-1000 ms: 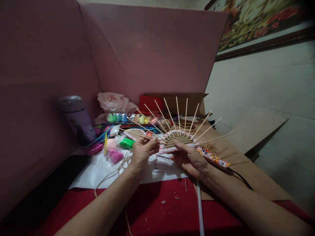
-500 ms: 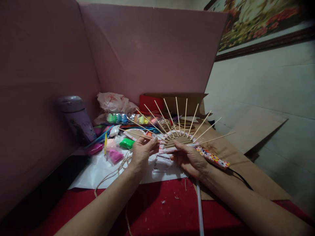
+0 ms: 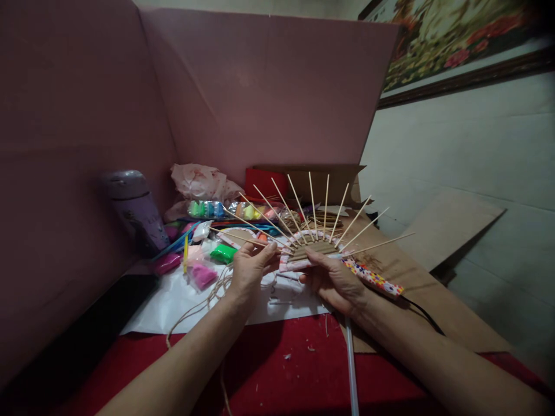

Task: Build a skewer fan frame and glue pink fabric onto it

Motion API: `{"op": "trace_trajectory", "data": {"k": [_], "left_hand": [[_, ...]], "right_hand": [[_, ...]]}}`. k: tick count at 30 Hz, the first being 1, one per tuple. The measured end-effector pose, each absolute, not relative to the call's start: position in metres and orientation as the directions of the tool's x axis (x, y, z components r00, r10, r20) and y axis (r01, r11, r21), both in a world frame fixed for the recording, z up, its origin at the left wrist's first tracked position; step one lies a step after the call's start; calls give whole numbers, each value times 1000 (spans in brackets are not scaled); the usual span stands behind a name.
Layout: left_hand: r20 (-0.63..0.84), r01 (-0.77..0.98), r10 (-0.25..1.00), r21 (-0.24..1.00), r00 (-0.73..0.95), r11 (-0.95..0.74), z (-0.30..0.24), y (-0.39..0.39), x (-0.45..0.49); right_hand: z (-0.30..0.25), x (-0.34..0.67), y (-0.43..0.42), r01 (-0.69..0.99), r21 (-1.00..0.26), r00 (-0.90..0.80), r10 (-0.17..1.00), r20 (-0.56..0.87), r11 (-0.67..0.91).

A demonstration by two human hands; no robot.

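Note:
A half-round piece of corrugated cardboard (image 3: 318,249) with a pale patterned rim is held up above the table. Several thin wooden sticks (image 3: 328,202) fan out from its curved edge. My right hand (image 3: 333,280) grips the cardboard by its lower right part, thumb on the front face. On the other side, my left hand (image 3: 251,271) pinches the lowest left stick (image 3: 234,235) close to where it meets the cardboard. Behind my right hand lies a flower-patterned handle (image 3: 375,278) with a black cord. A translucent glue stick (image 3: 351,370) shows below that hand.
White paper (image 3: 151,309) and brown cardboard (image 3: 455,323) cover parts of the red tabletop (image 3: 277,381). Twine (image 3: 191,312) trails beside my left arm. Bagged coloured clay (image 3: 203,276), a second rimmed cardboard piece (image 3: 232,236) and a purple bottle (image 3: 139,214) stand left. Pink panels (image 3: 269,86) close the back.
Almost nothing differs. The cardboard and its sticks have shifted very slightly, and both hands keep the same hold.

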State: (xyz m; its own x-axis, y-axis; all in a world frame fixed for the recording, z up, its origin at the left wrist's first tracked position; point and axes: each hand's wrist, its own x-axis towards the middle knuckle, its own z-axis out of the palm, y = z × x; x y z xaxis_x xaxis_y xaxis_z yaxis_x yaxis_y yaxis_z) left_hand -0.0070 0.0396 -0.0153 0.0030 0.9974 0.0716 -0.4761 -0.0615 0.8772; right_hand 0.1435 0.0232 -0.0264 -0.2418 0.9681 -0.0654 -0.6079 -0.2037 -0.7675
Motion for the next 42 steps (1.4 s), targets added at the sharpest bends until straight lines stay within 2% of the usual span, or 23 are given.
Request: {"op": "trace_trajectory", "data": {"k": [42], "left_hand": [[82, -476, 997, 877, 11, -67, -17, 41, -7]], "right_hand": [[-29, 144, 24, -622, -758, -242, 969, -55, -198]]}}
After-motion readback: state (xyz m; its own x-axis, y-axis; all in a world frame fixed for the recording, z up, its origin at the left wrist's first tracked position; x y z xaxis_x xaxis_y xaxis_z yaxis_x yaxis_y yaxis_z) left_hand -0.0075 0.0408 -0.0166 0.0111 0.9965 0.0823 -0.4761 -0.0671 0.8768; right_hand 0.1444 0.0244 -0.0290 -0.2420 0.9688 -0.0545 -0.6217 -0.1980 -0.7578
